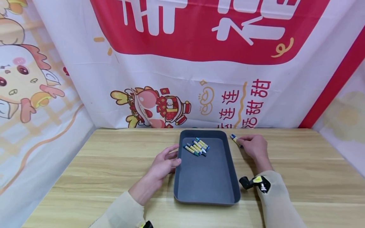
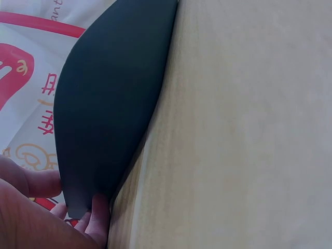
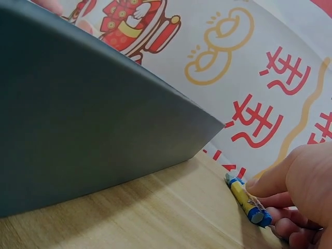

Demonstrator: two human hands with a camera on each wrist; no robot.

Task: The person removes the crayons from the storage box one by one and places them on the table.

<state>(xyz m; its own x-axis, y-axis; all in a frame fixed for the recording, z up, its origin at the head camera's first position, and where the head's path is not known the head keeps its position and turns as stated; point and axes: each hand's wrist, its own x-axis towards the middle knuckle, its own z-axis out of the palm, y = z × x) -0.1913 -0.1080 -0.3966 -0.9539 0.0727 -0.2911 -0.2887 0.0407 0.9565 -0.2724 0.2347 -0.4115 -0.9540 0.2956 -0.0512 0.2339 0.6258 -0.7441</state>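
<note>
A dark grey tray (image 1: 208, 177) lies lengthwise on the table. Several oil pastels (image 1: 196, 147) with yellow wrappers and blue or green ends lie together in its far left part. My left hand (image 1: 163, 164) holds the tray's left side, thumb over the rim and fingers against the outer wall (image 2: 114, 93). Right of the tray's far corner, my right hand (image 1: 255, 146) pinches oil pastels (image 3: 244, 199) between thumb and fingers, low at the tabletop. Two blue tips show side by side in the head view; the fingers partly cover them.
The wooden table (image 1: 119, 158) reaches back to a printed white and red cloth (image 1: 199, 72). Another printed cloth (image 1: 31, 95) hangs at the left. A small black camera (image 1: 255, 183) sits on the right sleeve, close beside the tray's right wall.
</note>
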